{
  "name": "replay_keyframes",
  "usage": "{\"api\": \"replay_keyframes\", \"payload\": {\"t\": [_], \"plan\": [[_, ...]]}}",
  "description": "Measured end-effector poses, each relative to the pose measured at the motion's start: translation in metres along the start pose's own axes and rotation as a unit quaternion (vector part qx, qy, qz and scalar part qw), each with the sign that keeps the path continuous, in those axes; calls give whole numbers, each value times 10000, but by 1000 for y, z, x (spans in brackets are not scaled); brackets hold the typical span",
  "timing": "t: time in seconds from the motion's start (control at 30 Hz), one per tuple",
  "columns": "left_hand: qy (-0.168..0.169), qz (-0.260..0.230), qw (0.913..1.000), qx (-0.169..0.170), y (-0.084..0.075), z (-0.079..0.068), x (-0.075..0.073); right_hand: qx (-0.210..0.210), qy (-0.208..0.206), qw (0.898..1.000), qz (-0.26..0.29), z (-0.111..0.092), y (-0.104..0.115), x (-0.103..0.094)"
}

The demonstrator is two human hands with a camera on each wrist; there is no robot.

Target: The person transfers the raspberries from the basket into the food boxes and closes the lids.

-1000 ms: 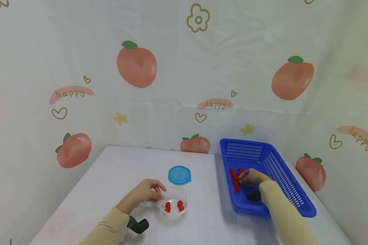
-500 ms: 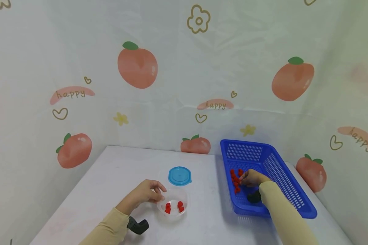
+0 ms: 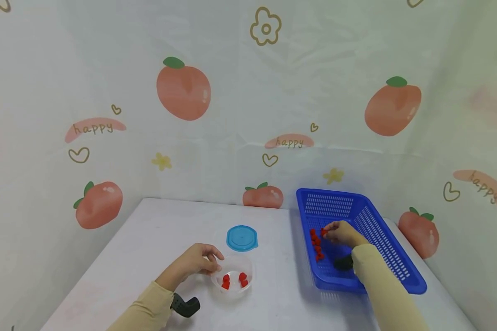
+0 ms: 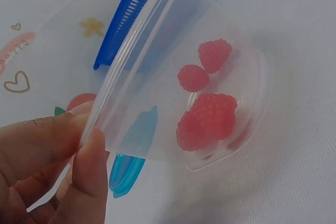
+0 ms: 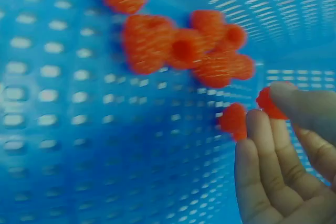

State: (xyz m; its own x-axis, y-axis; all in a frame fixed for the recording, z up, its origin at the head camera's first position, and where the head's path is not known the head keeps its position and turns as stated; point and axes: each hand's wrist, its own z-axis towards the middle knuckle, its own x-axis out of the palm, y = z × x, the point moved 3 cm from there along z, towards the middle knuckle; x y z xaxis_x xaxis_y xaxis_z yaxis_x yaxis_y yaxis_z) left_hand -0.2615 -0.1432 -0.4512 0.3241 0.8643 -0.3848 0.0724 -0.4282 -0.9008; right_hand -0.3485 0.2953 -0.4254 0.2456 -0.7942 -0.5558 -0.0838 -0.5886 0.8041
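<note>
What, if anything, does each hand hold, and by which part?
Left hand: the clear container, by its rim. Right hand: a red berry; the exact part gripped is hidden.

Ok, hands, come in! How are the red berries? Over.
Left hand pinching clear bowl, four berries inside. Right hand pinching red berry in blue basket. Lid behind bowl, likely not blocking.

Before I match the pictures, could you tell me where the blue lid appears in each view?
Head: the blue lid is in the lower middle, just beyond the clear bowl.
Left wrist: lower left, partly seen through the clear bowl.
Right wrist: not in it.
Shared landmark: the blue basket, in all three.
</note>
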Motion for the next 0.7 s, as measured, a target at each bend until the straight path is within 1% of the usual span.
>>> {"api": "replay_keyframes", "payload": {"t": [0.07,0.17,0.3,0.4,0.53,0.63,0.7], "plan": [[-23,31,10000,-23,0,0,0,-221,-62,9994,266,0,4,-2],[-45,18,10000,-31,1,0,0,-555,-30,9963,656,-1,11,-5],[-39,-5,10000,-5,2,1,0,-832,40,9912,1025,-5,24,-9],[0,-24,10000,6,1,1,1,-986,-21,9875,1229,-9,34,-11],[17,-56,10000,-27,0,1,1,-1266,-126,9780,1650,-15,47,-9],[-30,-33,10000,-56,0,1,1,-1460,-231,9694,1961,-19,56,-4],[-57,-18,10000,-61,0,1,1,-1511,-328,9659,2078,-21,61,-1]]}}
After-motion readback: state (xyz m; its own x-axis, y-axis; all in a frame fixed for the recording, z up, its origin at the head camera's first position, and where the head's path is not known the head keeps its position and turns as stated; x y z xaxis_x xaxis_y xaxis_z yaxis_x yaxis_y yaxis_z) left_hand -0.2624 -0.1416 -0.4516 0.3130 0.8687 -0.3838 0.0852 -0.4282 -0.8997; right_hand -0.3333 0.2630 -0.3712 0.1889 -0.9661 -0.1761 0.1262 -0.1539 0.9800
